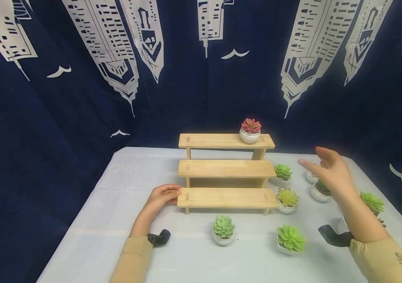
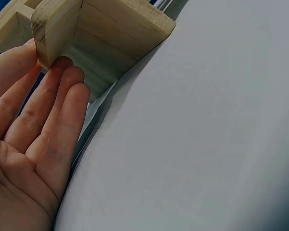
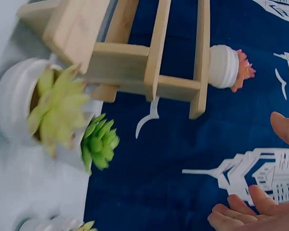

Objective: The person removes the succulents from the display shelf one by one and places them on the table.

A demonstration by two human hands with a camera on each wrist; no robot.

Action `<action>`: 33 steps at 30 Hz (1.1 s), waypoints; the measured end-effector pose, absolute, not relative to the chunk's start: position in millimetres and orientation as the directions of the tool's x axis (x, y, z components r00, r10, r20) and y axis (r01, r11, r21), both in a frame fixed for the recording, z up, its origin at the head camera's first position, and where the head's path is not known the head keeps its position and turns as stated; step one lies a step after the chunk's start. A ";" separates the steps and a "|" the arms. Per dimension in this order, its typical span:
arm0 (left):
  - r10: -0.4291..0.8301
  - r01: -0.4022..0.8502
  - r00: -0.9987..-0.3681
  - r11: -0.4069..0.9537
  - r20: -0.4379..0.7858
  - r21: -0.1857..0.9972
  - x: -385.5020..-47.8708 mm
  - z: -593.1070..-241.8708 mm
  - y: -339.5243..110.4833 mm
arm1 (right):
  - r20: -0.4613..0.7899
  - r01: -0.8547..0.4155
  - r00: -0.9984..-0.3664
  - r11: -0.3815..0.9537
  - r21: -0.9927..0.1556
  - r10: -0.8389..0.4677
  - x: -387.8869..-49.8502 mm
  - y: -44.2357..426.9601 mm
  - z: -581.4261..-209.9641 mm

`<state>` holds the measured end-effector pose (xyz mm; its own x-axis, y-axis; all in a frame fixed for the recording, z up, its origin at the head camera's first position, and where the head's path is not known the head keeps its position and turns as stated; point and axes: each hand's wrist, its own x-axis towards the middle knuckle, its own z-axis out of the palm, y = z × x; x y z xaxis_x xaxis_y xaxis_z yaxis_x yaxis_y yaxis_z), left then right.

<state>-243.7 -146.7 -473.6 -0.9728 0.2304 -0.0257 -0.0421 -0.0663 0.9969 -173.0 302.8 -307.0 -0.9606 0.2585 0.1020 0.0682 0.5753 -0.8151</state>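
A three-tier wooden display stand (image 1: 226, 169) stands at the middle of the table. My left hand (image 1: 160, 198) holds the left end of its lowest board, thumb on one side and fingertips (image 2: 77, 94) on the other in the left wrist view. On the top board's right part sits a red succulent in a white pot (image 1: 250, 131). My right hand (image 1: 333, 171) is raised right of the stand, thumb and fingers spread apart, with nothing between them. Below and behind it are a dark green succulent (image 1: 321, 191) and a partly hidden white pot (image 1: 312, 177).
Right of the stand are a green succulent (image 1: 282, 173) and a yellow-green succulent (image 1: 287, 199). Two more, a pale green succulent (image 1: 224, 228) and a bright green succulent (image 1: 290, 239), stand in front. My right forearm partly covers another green succulent (image 1: 372, 202). A dark blue printed curtain (image 1: 201, 90) hangs behind.
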 end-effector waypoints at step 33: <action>0.230 -0.035 -0.973 -0.061 -0.020 0.998 -242.6 -470.9 -145.4 | 0.237 -0.148 -0.955 0.413 -0.899 0.175 -264.7 204.8 -297.4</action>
